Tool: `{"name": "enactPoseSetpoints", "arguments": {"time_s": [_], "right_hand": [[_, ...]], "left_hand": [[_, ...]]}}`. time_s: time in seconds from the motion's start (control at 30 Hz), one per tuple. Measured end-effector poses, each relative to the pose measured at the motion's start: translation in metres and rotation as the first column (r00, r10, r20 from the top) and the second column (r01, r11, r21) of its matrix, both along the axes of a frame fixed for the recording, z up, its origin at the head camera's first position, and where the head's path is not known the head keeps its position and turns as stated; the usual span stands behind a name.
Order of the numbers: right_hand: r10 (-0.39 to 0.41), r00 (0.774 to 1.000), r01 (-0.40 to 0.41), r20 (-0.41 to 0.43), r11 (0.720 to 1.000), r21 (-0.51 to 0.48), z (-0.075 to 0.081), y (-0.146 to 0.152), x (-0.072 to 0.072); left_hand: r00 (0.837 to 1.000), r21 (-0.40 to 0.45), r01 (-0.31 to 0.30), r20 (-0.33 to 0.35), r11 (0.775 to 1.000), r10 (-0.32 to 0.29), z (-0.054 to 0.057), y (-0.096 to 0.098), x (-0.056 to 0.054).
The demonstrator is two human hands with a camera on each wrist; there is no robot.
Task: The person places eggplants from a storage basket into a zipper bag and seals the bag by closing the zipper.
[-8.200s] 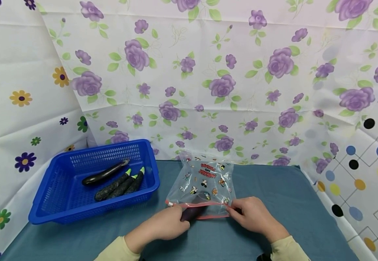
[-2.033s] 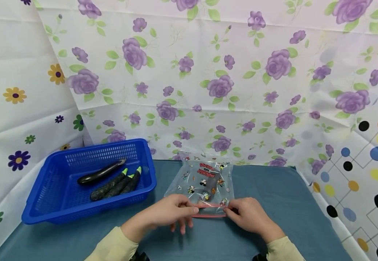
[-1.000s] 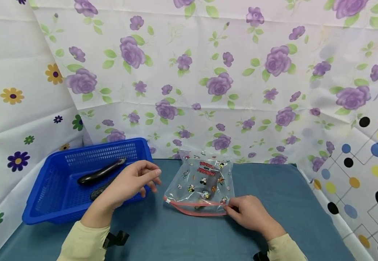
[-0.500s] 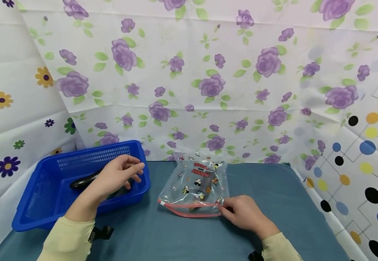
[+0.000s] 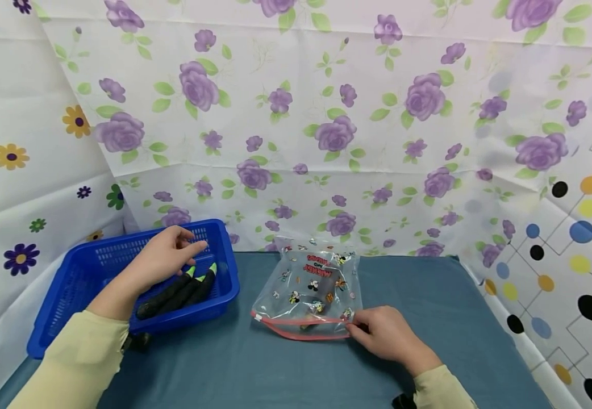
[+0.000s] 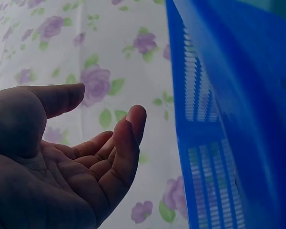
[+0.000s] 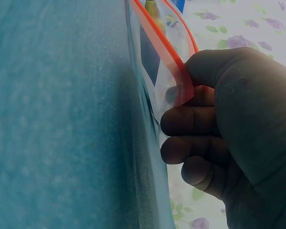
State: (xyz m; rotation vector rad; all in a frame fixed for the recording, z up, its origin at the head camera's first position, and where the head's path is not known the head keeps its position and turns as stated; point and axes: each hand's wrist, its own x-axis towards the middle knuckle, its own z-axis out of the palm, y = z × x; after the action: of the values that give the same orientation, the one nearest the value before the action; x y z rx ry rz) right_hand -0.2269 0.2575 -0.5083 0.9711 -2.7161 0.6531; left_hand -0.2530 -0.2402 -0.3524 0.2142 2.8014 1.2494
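Observation:
My left hand (image 5: 160, 255) is over the blue basket (image 5: 188, 315); its fingers are loosely bent with nothing between them, as the left wrist view of the hand (image 6: 86, 167) confirms. Three dark, bumpy cucumbers (image 5: 173, 295) with light green tips lie below it. The eggplant seen earlier in the basket is hidden behind hand and forearm. My right hand (image 5: 388, 332) pinches the near right corner of a clear zip bag (image 5: 286, 289) with cartoon prints and a red zip edge. Inside the bag lies a dark eggplant (image 7: 150, 52), its stem end towards the unsealed mouth.
A teal cloth (image 5: 234, 369) covers the table. Behind it hangs a white sheet (image 5: 296, 199) with purple roses, and patterned sheets close off both sides. The basket stands at the left, the bag in the middle.
My left hand pushed the eggplant into the bag, let go of it, left the bag mouth and moved left over the basket. My right hand has stayed at the bag's corner.

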Motion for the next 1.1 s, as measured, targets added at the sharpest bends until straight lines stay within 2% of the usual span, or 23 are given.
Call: {"name": "enactPoseSetpoints", "arguments": {"time_s": [0.23, 0.5, 0.87, 1.1], "right_hand": [[-0.002, 1.000, 0.002, -0.003, 1.000, -0.003, 0.000, 0.001, 0.000], [-0.010, 1.000, 0.010, -0.009, 1.000, 0.003, -0.001, 0.002, 0.000], [-0.012, 1.000, 0.012, -0.002, 1.000, 0.009, 0.001, 0.001, 0.000], [-0.010, 1.000, 0.010, -0.004, 1.000, 0.007, 0.001, 0.001, 0.000]], "left_hand": [[1.000, -0.134, -0.020, -0.007, 0.991, 0.019, 0.001, -0.014, -0.012], [0.997, -0.298, -0.043, -0.067, 0.953, 0.024, 0.000, -0.026, -0.025], [0.998, -0.419, -0.025, -0.055, 0.908, 0.002, 0.000, -0.038, -0.038], [0.998, -0.493, 0.002, -0.049, 0.870, -0.030, -0.002, -0.045, -0.046]]}}
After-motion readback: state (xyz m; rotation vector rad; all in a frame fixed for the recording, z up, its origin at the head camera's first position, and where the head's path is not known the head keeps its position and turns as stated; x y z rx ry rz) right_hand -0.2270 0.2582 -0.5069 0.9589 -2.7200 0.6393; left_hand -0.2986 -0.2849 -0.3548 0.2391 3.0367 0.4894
